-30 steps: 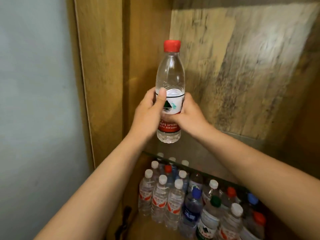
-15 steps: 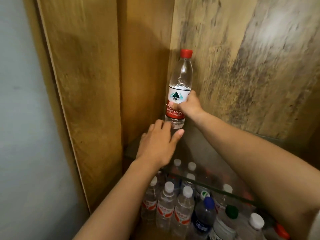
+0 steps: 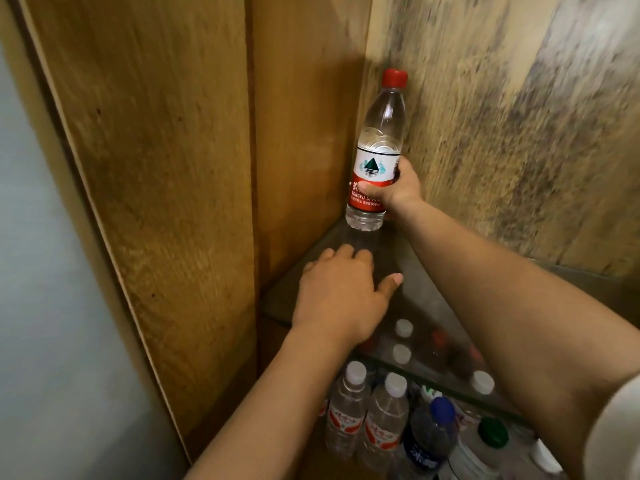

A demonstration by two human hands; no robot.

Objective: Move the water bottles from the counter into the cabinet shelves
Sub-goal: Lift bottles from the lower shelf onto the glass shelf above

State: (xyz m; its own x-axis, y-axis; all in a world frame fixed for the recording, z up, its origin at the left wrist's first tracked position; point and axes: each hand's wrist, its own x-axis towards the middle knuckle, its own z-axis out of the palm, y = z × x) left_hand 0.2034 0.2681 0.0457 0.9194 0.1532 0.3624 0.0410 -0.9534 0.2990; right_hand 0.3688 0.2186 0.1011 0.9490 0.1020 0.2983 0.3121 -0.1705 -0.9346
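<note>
Hands: two, the left hand [image 3: 341, 296] and the right hand [image 3: 398, 188]
Red-capped bottle [image 3: 377, 150]: one
Glass shelf [image 3: 415, 289]: one

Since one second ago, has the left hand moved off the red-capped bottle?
Yes. The left hand has dropped from the red-capped bottle onto the glass shelf.

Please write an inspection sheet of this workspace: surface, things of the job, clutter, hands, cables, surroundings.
Surface: glass shelf, transparent, in the cabinet corner.
Job's things: red-capped water bottle, upright, base at or just above the shelf's back corner; contact unclear.
Clutter: many bottles on the lower shelf, white, blue and green caps.
Grips: right hand holds the bottle at its label; left hand spread over the glass, holding nothing.
Cables: nothing seen.
Surroundings: wooden cabinet walls; pale wall at left.
</note>
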